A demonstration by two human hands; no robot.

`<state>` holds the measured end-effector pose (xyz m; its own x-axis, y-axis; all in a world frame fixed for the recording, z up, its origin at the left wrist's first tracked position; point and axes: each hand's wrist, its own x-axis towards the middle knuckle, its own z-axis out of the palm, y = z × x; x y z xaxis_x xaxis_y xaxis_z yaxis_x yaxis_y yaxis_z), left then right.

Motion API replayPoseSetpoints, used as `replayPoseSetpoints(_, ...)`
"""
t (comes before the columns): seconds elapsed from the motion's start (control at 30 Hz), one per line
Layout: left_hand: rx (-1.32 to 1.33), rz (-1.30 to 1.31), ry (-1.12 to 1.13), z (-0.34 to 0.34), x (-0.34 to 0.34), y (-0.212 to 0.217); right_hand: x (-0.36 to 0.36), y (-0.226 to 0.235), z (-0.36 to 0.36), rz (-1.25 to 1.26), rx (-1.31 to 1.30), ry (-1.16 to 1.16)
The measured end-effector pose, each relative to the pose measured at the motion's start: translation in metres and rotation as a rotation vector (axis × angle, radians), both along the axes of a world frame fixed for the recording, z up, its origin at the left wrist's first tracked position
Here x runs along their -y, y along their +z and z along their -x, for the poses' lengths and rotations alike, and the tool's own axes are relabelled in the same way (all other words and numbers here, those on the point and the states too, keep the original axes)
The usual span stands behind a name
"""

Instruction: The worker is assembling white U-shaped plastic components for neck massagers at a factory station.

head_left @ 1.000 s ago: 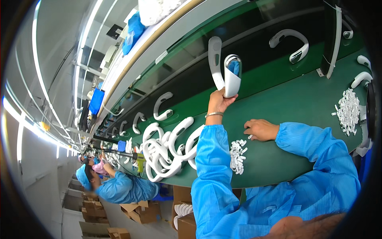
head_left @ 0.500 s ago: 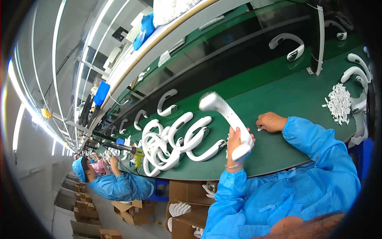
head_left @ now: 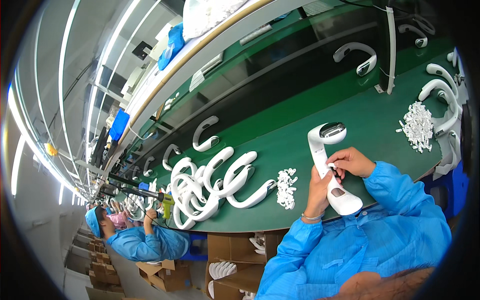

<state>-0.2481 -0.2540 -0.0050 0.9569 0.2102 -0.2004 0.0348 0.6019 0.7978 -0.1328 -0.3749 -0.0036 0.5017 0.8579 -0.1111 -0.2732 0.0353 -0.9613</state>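
A white curved neck fan [head_left: 320,152], with a dark glossy oval at its far end and a vented near end, is held over the front of the green table. My left hand [head_left: 318,190] is wrapped round its middle. My right hand [head_left: 352,162] meets it from the right, thumb and fingers pinching a small white plastic piece [head_left: 331,165] against the fan's inner side. Just left of my left hand lies a small pile of white plastic pieces [head_left: 286,189]. A larger pile of such pieces [head_left: 418,125] lies to the right.
Several neck fans [head_left: 215,175] are heaped at the left; others [head_left: 442,92] lie at the far right. Farther back stands a dark post [head_left: 386,55]. A yellow-green power tool [head_left: 166,200] hangs near a co-worker in blue [head_left: 145,242]. Cardboard boxes [head_left: 227,245] stand below the table edge.
The neck fan has turned in my left hand, its dark glossy end now showing. My right hand has left the tabletop and come to the fan with a small white piece. The view has shifted slightly.
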Motion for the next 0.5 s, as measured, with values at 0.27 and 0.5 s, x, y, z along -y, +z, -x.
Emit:
replayPoseSetpoints(0.27, 0.03, 0.036, -0.037, -0.008, 0.007, 0.006, 0.008, 0.011, 0.008, -0.003, 0.645, -0.101)
replayPoseSetpoints(0.5, 0.02, 0.04, -0.039, -0.008, 0.004, 0.003, 0.018, 0.022, 0.0, -0.034, 0.96, -0.069)
